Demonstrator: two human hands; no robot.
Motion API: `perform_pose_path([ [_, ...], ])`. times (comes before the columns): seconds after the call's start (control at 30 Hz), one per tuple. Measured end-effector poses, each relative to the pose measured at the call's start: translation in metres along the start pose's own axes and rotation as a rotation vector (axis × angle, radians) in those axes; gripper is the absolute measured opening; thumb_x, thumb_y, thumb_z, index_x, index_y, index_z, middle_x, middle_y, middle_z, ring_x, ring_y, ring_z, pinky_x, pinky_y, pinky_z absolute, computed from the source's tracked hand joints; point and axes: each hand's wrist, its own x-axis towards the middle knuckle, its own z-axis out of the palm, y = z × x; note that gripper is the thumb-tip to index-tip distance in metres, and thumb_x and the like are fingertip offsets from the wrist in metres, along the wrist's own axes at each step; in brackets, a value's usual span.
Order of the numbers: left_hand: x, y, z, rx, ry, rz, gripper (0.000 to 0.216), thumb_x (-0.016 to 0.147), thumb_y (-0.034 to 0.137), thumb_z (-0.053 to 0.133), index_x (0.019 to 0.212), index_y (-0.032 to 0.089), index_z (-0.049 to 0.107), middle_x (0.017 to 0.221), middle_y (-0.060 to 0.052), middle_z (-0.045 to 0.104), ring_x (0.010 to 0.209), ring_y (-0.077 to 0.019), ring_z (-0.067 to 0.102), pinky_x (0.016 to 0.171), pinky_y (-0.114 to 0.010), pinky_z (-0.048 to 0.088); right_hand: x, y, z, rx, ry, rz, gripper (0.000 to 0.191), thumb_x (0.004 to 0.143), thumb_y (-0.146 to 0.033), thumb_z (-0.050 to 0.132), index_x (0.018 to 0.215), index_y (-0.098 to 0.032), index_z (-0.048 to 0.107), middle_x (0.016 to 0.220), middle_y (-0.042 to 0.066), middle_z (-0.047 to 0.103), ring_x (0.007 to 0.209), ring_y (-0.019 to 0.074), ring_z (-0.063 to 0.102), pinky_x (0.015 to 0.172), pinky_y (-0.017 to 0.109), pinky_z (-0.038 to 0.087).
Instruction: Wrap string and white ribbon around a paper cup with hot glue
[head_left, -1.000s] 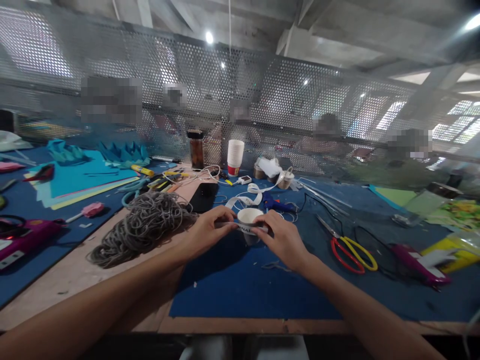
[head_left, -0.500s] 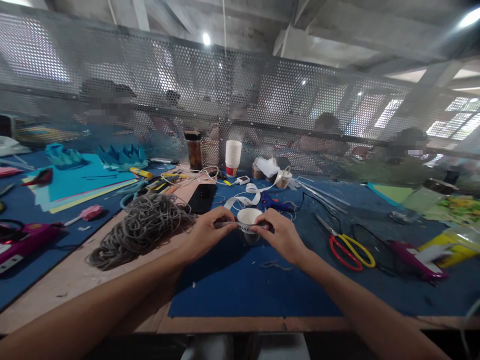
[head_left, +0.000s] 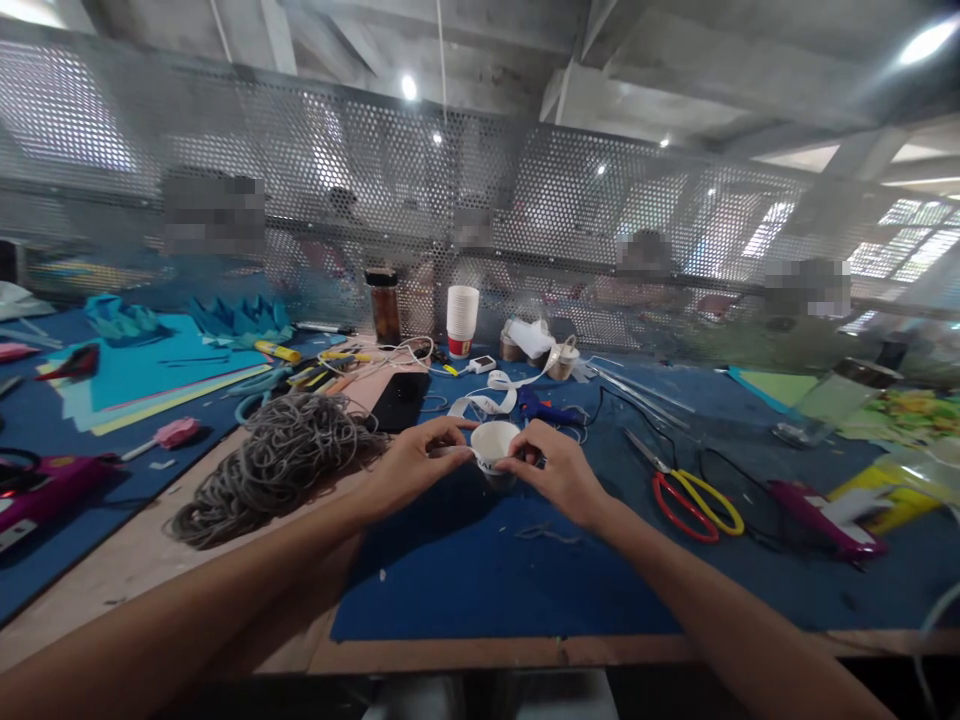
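Observation:
A small white paper cup (head_left: 493,442) stands on the blue mat (head_left: 480,560) in front of me, with a white printed ribbon (head_left: 487,402) wrapped round its rim and trailing away behind it. My left hand (head_left: 417,466) pinches the ribbon against the cup's left side. My right hand (head_left: 556,474) pinches it against the right side. Both hands are closed on the ribbon at the cup.
A heap of grey cord (head_left: 276,462) lies left of the cup, a black phone (head_left: 399,400) behind it. Red-and-yellow scissors (head_left: 694,500) and a magenta glue gun (head_left: 819,510) lie right. A stack of paper cups (head_left: 461,320), a jar (head_left: 384,305), coloured paper (head_left: 150,365) and a perforated metal screen (head_left: 480,230) are behind.
The camera has tipped slightly, so the whole scene sits a little higher. My hands stay on the cup and ribbon, the fingers shifting slightly along the rim.

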Motion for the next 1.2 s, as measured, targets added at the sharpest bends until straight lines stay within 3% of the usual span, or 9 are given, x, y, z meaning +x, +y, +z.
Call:
perform_pose_path([
  [0.37,0.005,-0.002,0.003,-0.047,0.024,0.025,0.017,0.086,0.035,0.07,0.086,0.019,0.065,0.125,-0.008,0.07,0.111,-0.0251,0.065,0.096,-0.039,0.05,0.003,0.007,-0.003,0.024,-0.015,-0.021,0.023,0.089,-0.043,0.076,0.088,-0.021,0.067,0.084,-0.001,0.061,0.072,0.0144,0.058,0.069,0.027,0.044],
  [0.43,0.006,-0.005,0.003,-0.076,0.032,0.019,0.022,0.085,0.034,0.071,0.102,0.021,0.066,0.127,-0.009,0.069,0.105,-0.0233,0.066,0.093,-0.039,0.051,0.003,0.008,-0.004,0.034,-0.019,-0.025,0.024,0.09,-0.044,0.076,0.089,-0.021,0.068,0.084,-0.001,0.061,0.072,0.0147,0.058,0.069,0.027,0.045],
  [0.57,0.013,-0.011,0.003,-0.205,-0.047,0.018,0.065,0.082,0.029,0.075,0.141,0.024,0.049,0.137,-0.013,0.064,0.093,-0.019,0.068,0.088,-0.039,0.054,0.004,0.012,-0.005,0.063,-0.033,-0.045,0.024,0.09,-0.044,0.075,0.09,-0.022,0.067,0.086,0.0,0.061,0.075,0.0151,0.059,0.071,0.028,0.046],
  [0.7,0.02,-0.01,0.002,-0.237,-0.105,0.002,0.067,0.079,0.028,0.077,0.141,0.021,0.051,0.136,-0.015,0.065,0.091,-0.0193,0.068,0.085,-0.039,0.054,0.006,0.013,-0.007,0.082,-0.038,-0.051,0.022,0.09,-0.042,0.075,0.09,-0.021,0.068,0.086,0.0,0.062,0.076,0.0154,0.059,0.072,0.028,0.046],
  [0.8,0.021,-0.01,0.002,-0.222,-0.074,0.007,0.063,0.076,0.03,0.08,0.134,0.02,0.056,0.135,-0.014,0.064,0.095,-0.0203,0.067,0.088,-0.039,0.053,0.006,0.013,-0.009,0.089,-0.038,-0.026,0.026,0.089,-0.041,0.077,0.106,-0.023,0.068,0.087,-0.001,0.062,0.076,0.0157,0.059,0.074,0.029,0.047],
  [0.9,0.019,-0.01,0.003,-0.217,-0.059,-0.01,0.066,0.076,0.03,0.081,0.136,0.021,0.055,0.133,-0.012,0.063,0.087,-0.0169,0.066,0.084,-0.038,0.054,0.007,0.014,-0.01,0.115,-0.043,0.061,0.05,0.086,-0.04,0.08,0.128,-0.023,0.06,0.083,-0.003,0.06,0.076,0.0165,0.06,0.077,0.03,0.05],
  [0.97,0.018,-0.011,0.004,-0.213,-0.043,-0.014,0.068,0.075,0.029,0.081,0.137,0.021,0.053,0.135,-0.012,0.061,0.085,-0.016,0.066,0.082,-0.036,0.054,0.007,0.014,-0.009,0.132,-0.031,0.102,0.055,0.084,-0.041,0.082,0.13,-0.022,0.058,0.089,-0.001,0.061,0.082,0.018,0.062,0.081,0.033,0.052],
  [1.07,0.017,-0.009,0.004,-0.202,-0.019,-0.006,0.068,0.075,0.029,0.082,0.137,0.022,0.053,0.135,-0.012,0.061,0.089,-0.0173,0.066,0.083,-0.036,0.055,0.008,0.015,-0.009,0.143,-0.012,0.112,0.052,0.082,-0.044,0.082,0.125,-0.021,0.063,0.115,0.008,0.061,0.096,0.021,0.064,0.087,0.036,0.054],
  [1.2,0.015,-0.006,0.004,-0.186,-0.017,-0.022,0.07,0.075,0.029,0.081,0.139,0.022,0.053,0.131,-0.011,0.063,0.088,-0.0176,0.066,0.084,-0.037,0.055,0.009,0.015,-0.01,0.234,-0.076,0.182,0.059,0.081,-0.044,0.083,0.131,-0.023,0.06,0.132,0.01,0.061,0.098,0.0217,0.067,0.087,0.037,0.056],
])
